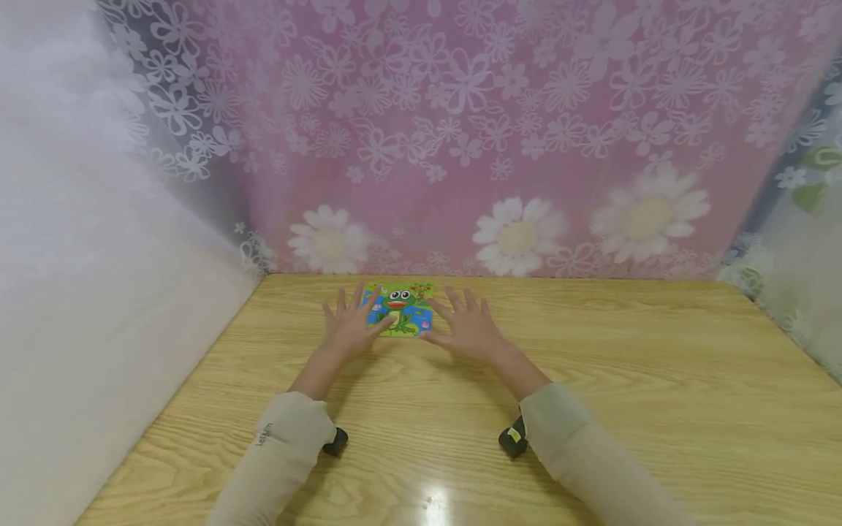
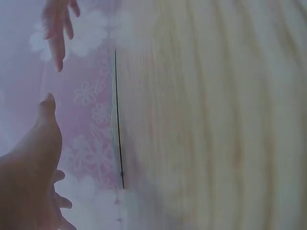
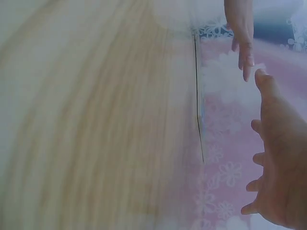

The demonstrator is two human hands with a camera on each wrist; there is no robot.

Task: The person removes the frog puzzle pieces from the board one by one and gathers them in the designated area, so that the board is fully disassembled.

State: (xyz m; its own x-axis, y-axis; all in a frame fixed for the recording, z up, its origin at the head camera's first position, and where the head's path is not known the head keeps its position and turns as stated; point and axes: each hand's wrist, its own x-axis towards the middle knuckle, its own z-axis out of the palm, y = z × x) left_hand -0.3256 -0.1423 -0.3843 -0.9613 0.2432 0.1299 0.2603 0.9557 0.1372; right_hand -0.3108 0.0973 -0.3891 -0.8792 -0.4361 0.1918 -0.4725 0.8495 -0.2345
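Frog picture board (image 1: 409,313): left hand (image 1: 349,329) at 8 o'clock, right hand (image 1: 472,329) at 4, fingers spread, gripping nothing. Uneven contact could skew it.

The left fingers (image 1: 381,326) are covering part of the frog card (image 1: 398,310) at its left side; the right fingers (image 1: 442,310) are overlapping its right edge. Both wrist views are catching the frog card edge-on, hiding its picture, and blurring the surface (image 1: 592,343). The left sleeve (image 1: 283,449) and right sleeve (image 1: 579,446) are running out of the head view, partly hiding black boxes (image 1: 337,443). Left-sleeve lettering (image 1: 264,434) is appearing too small to read.
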